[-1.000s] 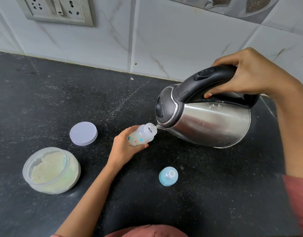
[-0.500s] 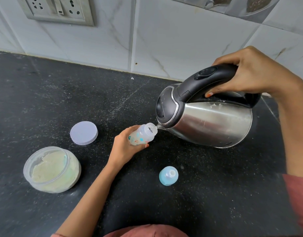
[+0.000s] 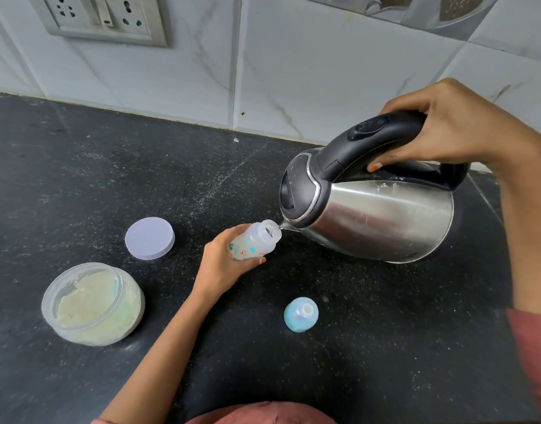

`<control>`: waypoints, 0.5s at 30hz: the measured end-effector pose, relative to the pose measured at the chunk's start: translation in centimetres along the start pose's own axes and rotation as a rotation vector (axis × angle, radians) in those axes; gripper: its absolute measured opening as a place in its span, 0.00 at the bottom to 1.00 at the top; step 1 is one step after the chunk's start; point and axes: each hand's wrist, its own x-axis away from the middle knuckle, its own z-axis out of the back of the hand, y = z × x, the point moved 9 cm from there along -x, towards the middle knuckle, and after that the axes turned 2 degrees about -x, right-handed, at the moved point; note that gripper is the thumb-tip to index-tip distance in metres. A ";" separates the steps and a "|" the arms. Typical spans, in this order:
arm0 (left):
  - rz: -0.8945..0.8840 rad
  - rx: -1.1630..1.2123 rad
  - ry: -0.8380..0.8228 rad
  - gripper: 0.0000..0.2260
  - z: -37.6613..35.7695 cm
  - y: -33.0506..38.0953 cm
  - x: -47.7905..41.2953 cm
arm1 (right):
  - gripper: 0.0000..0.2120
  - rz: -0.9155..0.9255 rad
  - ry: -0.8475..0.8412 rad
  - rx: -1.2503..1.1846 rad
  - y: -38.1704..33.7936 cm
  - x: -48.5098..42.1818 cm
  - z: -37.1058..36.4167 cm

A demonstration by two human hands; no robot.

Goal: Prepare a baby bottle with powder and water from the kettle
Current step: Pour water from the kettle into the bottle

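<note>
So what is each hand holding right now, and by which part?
The left hand wraps the lower body of the baby bottle. The right hand has its grip on the black handle of the kettle.

Bottle: small, translucent plastic, coloured prints on the side, cap off, tilted with its open neck toward the kettle spout. Held off the counter.

Kettle: stainless body, black lid and handle, tipped far forward, spout right at the bottle mouth, touching or just short of it. Lid closed.

Powder tub: clear, round, open, pale yellowish powder inside, sits at front left.

Tub lid: lilac disc, flat on the counter, just behind the tub.

Teat cap: light blue with clear teat, standing on the counter, in front of the bottle, apart from it.
</note>
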 end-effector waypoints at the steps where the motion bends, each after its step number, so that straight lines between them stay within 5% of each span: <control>1: 0.004 0.000 0.000 0.28 0.0 0.0 0.0 | 0.20 0.002 -0.001 0.000 0.0 0.0 0.1; 15: 0.000 0.006 -0.007 0.28 -0.1 0.1 0.2 | 0.20 0.015 -0.011 0.000 -0.1 -0.1 -0.1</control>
